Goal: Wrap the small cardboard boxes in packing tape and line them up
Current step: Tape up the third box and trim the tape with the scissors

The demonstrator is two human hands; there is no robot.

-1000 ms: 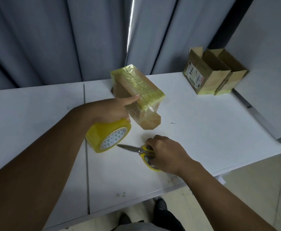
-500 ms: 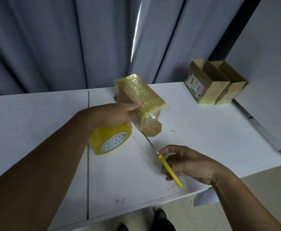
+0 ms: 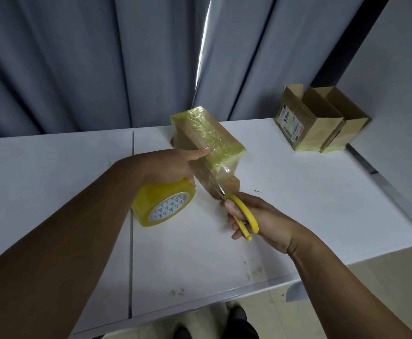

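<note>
The right hand (image 3: 261, 221) is gripping the yellow-handled scissors (image 3: 243, 217), fingers curled round the handles, and the short metal blades are pointing away from the person, up against the near lower corner of the wrapped box (image 3: 207, 140); how far the blades are parted cannot be told. The left hand (image 3: 170, 165) is clasping the tape roll (image 3: 163, 207) from above, its lower fingers curled over the yellow rim, while its straight forefinger is touching the box's left side. The roll is hanging tilted over the seam (image 3: 132, 241) in the table (image 3: 310, 216), and whether it is touching the surface is unclear. The box is standing midway along the table's width, nearer the far edge, where the grey curtain (image 3: 78, 57) is hanging close behind it. A wide stretch of white surface is lying between it and the right edge, which is running along a pale wall panel (image 3: 395, 89); another stretch is spreading left of the seam. The near edge is passing under both forearms, with dark shoes (image 3: 239, 324) showing below it and a few tape scraps (image 3: 254, 271) lying just inside it. The wrapped box is showing brown card under glossy, wrinkled, yellowish tape, thickest along its top and corners. At the far right corner a labelled box (image 3: 295, 123) and a plain box (image 3: 346, 126) are standing side by side, touching, flaps up, yellow tape round their bases.
</note>
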